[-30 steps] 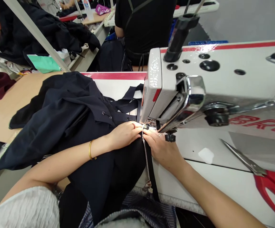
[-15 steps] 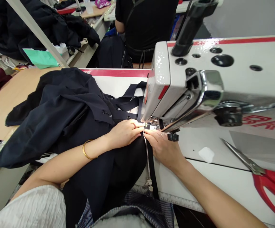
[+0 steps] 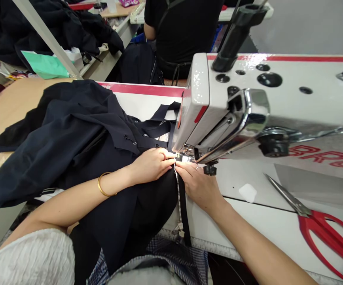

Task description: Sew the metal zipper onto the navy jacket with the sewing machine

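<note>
A: Where do your hands lie?

B: My left hand [image 3: 150,164] presses flat, fingers nearly closed, on the dark garment [image 3: 79,134]; my right hand [image 3: 199,184] pinches the zipper [image 3: 177,194] tape. Both fingertips meet just before the sewing machine [image 3: 248,103] foot.

A: Nearby?

B: Red scissors [image 3: 322,229], well right.

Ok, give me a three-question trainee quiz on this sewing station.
1. True or false: the red-handled scissors lie to the right of the right hand.
2. Which wrist wears the gold bangle? A left, B right.
3. Fill in: both hands press the dark garment beside a metal ____ that runs toward the sewing machine.

Key: 1 true. 2 A; the bangle sits behind the left hand. 3 zipper.
</note>
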### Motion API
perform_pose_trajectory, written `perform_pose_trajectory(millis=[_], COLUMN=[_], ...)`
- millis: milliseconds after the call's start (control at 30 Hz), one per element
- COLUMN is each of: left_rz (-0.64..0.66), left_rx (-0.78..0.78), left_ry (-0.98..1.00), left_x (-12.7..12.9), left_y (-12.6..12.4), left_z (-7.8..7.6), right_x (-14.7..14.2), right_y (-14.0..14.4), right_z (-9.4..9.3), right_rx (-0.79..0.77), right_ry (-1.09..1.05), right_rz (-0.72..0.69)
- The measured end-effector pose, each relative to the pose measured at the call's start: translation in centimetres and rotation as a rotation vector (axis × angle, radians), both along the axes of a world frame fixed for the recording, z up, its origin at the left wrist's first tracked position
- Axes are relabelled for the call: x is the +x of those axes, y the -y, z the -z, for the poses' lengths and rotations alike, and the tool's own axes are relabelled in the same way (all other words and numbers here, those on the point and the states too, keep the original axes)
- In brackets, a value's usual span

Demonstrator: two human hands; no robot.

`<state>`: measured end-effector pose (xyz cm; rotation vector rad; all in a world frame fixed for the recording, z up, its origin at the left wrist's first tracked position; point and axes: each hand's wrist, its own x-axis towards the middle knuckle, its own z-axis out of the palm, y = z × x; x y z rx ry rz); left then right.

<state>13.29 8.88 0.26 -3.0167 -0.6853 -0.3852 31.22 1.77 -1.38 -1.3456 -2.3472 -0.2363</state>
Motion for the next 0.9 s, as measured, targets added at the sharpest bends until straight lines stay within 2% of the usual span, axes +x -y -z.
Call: perform_pose_trajectory(millis=[267, 900], left_rz=[0.022, 0.015], left_rx=[0.047, 0.035], left_ry=[-0.01, -0.047], left_x=[0.07, 0.1], left_y=[0.12, 0.06], left_z=[-0.12, -0.09], right_x=[0.01, 0.12], right_y=[-0.07, -0.09], right_z=[-0.12, -0.58], right_rx=[-0.021, -0.092], right_ry=[-0.016, -0.11], right_rz=[0.003, -0.024])
